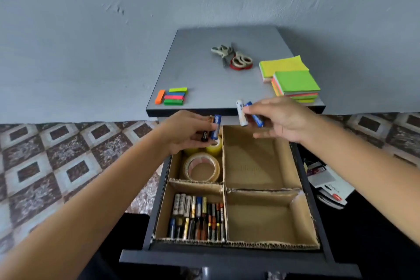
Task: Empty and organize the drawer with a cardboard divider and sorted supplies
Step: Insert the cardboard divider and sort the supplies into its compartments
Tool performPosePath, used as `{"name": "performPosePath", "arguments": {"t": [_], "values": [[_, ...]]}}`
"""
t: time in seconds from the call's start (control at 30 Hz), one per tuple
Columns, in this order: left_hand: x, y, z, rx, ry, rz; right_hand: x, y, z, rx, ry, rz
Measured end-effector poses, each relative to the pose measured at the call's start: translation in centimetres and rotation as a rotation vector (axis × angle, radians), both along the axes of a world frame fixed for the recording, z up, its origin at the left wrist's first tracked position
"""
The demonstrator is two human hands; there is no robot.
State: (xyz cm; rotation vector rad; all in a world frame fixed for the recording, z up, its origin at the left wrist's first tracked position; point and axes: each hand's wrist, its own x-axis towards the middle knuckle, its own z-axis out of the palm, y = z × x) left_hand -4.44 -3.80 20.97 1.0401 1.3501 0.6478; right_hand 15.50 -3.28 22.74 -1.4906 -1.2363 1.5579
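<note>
Pinched in the curled fingers of the left hand (pixel 181 129) and right hand (pixel 286 123), batteries (pixel 216 129) are best being lowered parallel into the near-left compartment (pixel 164 218) of the cardboard divider (pixel 224 166).

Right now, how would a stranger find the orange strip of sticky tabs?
Look at the grey tabletop above the open drawer. Near its front left corner lie coloured tab strips; the orange strip is leftmost and the only slanted one.
</note>
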Motion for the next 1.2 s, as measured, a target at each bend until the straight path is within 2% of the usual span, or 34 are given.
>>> {"name": "performPosePath", "arguments": {"t": [0.1,0.2,0.33,0.6,0.77,0.97,1.13,1.2], "values": [[-0.7,-3.3,-2.8,-0.038,0.114,-0.096,-1.0,-3.2,-2.7,-0.069,0.042,0.052],[-0.9,-6.1,-5.8,-0.083,0.256,-0.277,-1.9,-5.4,-5.3,-0.076,-0.031,0.110],[-1.0,-8.1,-9.6,-0.170,0.381,-0.402,-2.8,-7.6,-7.8,-0.107,-0.110,0.227],[0.2,-8.2,-13.2,-0.080,0.740,-0.583,-3.6,-8.6,-9.5,-0.023,-0.306,0.305],[-0.1,-8.3,-14.5,-0.090,0.774,-0.610,-3.7,-8.4,-9.7,-0.002,-0.353,0.319],[-0.2,-8.4,-14.9,-0.106,0.721,-0.494,-3.9,-8.2,-10.2,0.001,-0.349,0.313],[-0.2,-8.3,-14.9,-0.114,0.651,-0.423,-4.3,-8.1,-10.2,0.077,-0.424,0.359],[-0.4,-8.4,-14.7,-0.074,0.681,-0.419,-4.4,-7.9,-10.0,0.116,-0.459,0.396]]}}
